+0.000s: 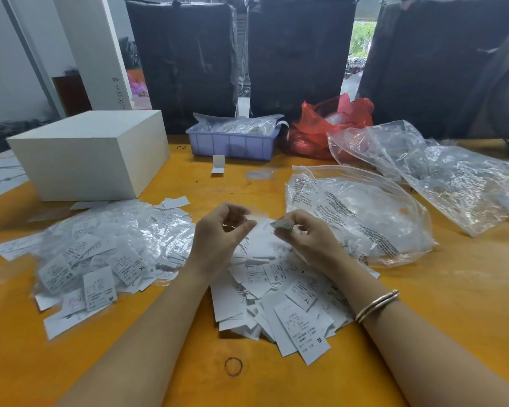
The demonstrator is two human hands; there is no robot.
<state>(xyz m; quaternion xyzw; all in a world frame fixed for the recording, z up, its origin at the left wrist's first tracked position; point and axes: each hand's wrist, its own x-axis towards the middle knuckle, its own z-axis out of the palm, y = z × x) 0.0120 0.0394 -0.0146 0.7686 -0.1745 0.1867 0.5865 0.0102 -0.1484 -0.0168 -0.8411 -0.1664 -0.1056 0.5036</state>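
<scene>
- Folded label (282, 223): we hold it just above the heap of loose labels (279, 292), its end turned toward the other hand. We judge it is folded small so that it will slide into a sleeve.
- Our right hand (303, 239) pinches the label between thumb and forefinger, with the other fingers curled underneath.
- Our left hand (221, 233) is close beside it, not touching. Its fingers curl toward the thumb round what looks like a small clear sleeve (254, 214). The film is faint, and we cannot tell whether its mouth is open.
- The loose labels lie between our forearms, right under both hands, which we take as stock in easy reach.
- The sleeved labels (100, 254) are piled to the left, apart from the loose ones. They are probably the finished lot.
- A large printed clear bag (356, 218) lies just right of our right hand.
- Farther back on the orange table (453, 289) stand a white box (88, 154), a blue bin (232, 143) and a red bag (329, 124).
- A rubber band (233, 366) lies near us between our arms.
</scene>
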